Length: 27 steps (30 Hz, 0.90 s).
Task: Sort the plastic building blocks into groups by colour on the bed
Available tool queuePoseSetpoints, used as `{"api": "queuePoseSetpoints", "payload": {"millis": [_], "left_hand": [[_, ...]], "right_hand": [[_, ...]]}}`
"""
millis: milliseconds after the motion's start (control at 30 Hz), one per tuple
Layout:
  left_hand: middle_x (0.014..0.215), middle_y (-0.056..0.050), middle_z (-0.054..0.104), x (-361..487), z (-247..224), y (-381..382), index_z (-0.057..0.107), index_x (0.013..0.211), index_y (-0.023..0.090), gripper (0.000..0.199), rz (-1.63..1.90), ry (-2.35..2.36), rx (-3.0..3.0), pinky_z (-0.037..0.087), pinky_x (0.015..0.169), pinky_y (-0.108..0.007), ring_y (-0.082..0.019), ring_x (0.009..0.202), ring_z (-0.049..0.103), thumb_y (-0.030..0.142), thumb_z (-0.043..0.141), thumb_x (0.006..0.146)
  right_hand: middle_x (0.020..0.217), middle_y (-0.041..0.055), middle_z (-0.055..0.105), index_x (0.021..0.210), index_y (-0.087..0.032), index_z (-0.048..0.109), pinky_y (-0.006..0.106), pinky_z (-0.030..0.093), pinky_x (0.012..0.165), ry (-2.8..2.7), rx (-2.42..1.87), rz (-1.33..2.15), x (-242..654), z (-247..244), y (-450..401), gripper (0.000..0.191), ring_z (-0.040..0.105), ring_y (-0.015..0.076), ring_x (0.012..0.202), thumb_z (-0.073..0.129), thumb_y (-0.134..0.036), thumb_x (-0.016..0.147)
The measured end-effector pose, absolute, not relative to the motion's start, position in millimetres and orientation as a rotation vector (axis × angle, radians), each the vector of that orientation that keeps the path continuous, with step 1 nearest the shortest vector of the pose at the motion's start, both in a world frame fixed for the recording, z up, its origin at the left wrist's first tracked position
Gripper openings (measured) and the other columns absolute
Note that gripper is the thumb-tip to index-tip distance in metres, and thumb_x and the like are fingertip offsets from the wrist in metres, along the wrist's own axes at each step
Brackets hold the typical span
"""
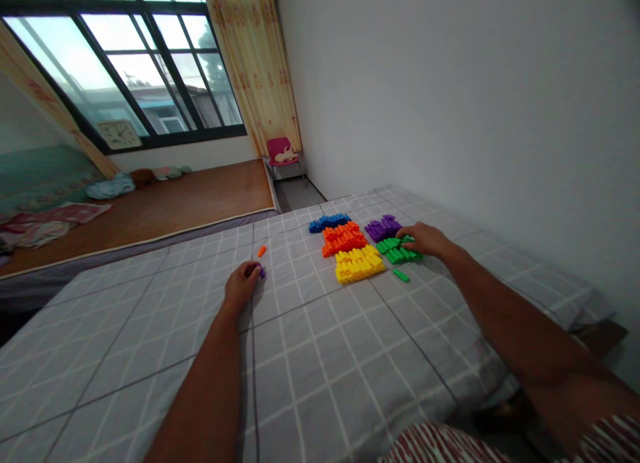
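Small coloured plastic pieces are sorted by colour in piles on a grey checked cloth [310, 343]. My left hand [241, 284] pinches a small purple piece [262, 271] at the cloth, just below a single orange piece [262, 251]. At the right, my right hand [423, 239] has its fingertips on the green pile [397, 250], closed around what seems to be a green piece. One loose green piece [401, 275] lies in front of that pile. Beside it are the yellow pile [359, 264], the orange pile [344, 239], the purple pile [383, 228] and the blue pile [329, 223].
A white wall [450, 103] runs along the right side. Beyond the cloth-covered surface is a low bed [210, 189] with a brown mat. A pink chair [279, 147] stands in the far corner by a yellow curtain [255, 69] and a large window.
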<state>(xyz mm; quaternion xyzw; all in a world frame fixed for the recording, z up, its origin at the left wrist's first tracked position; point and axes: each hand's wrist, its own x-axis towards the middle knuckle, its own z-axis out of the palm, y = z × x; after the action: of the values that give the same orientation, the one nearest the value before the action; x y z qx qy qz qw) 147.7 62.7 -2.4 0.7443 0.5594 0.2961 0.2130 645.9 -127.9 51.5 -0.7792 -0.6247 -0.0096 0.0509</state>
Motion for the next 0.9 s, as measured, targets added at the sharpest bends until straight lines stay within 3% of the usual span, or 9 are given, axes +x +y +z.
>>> {"api": "queuePoseSetpoints", "payload": {"millis": [100, 233, 333, 467, 733, 900], "left_hand": [[0.098, -0.006, 0.074, 148, -2, 62, 0.067, 0.1, 0.021, 0.032, 0.825, 1.55, 2.054, 0.05, 0.084, -0.033, -0.022, 0.093, 0.067, 0.042, 0.054, 0.079], [0.097, -0.006, 0.074, 148, -3, 62, 0.067, 0.101, 0.022, 0.031, 0.834, 1.535, 2.056, 0.05, 0.082, -0.032, -0.022, 0.092, 0.067, 0.041, 0.054, 0.08], [0.097, -0.005, 0.073, 148, -3, 63, 0.067, 0.102, 0.022, 0.032, 0.831, 1.548, 2.063, 0.05, 0.082, -0.032, -0.022, 0.091, 0.067, 0.041, 0.054, 0.08], [0.096, -0.005, 0.074, 147, -5, 65, 0.067, 0.102, 0.022, 0.033, 0.829, 1.534, 2.078, 0.05, 0.081, -0.032, -0.022, 0.09, 0.067, 0.042, 0.054, 0.08], [0.099, -0.007, 0.073, 147, -6, 66, 0.067, 0.104, 0.019, 0.038, 0.83, 1.513, 2.086, 0.05, 0.083, -0.032, -0.023, 0.093, 0.067, 0.045, 0.053, 0.08], [0.099, -0.007, 0.074, 147, -7, 66, 0.066, 0.105, 0.019, 0.038, 0.832, 1.497, 2.032, 0.051, 0.084, -0.032, -0.022, 0.092, 0.067, 0.044, 0.053, 0.079]], "right_hand": [[0.106, 0.0055, 0.071, 0.111, -0.029, 0.07, 0.033, 0.048, 0.08, -1.879, -2.347, -0.03, 650, 56, -126, 0.035, 0.062, 0.0248, 0.101, 0.066, -0.029, 0.076], [0.104, 0.0025, 0.072, 0.105, -0.026, 0.069, 0.028, 0.047, 0.076, -1.843, -2.234, 0.041, 662, 66, -133, 0.026, 0.065, 0.0185, 0.089, 0.061, -0.03, 0.081], [0.093, 0.0017, 0.073, 0.094, -0.025, 0.069, 0.026, 0.044, 0.067, -1.82, -2.335, 0.092, 661, 68, -147, 0.022, 0.066, 0.0178, 0.082, 0.063, -0.04, 0.079], [0.089, 0.0013, 0.074, 0.092, -0.026, 0.068, 0.026, 0.04, 0.06, -1.811, -2.472, 0.12, 647, 61, -164, 0.033, 0.066, 0.0197, 0.08, 0.067, -0.053, 0.074], [0.103, 0.0029, 0.072, 0.103, -0.027, 0.068, 0.026, 0.039, 0.064, -1.817, -2.44, -0.109, 638, 62, -172, 0.024, 0.064, 0.021, 0.091, 0.063, -0.033, 0.08], [0.091, 0.0028, 0.072, 0.095, -0.025, 0.069, 0.025, 0.039, 0.063, -1.944, -2.279, 0.013, 600, 56, -177, 0.017, 0.064, 0.0181, 0.081, 0.062, -0.035, 0.083]]}}
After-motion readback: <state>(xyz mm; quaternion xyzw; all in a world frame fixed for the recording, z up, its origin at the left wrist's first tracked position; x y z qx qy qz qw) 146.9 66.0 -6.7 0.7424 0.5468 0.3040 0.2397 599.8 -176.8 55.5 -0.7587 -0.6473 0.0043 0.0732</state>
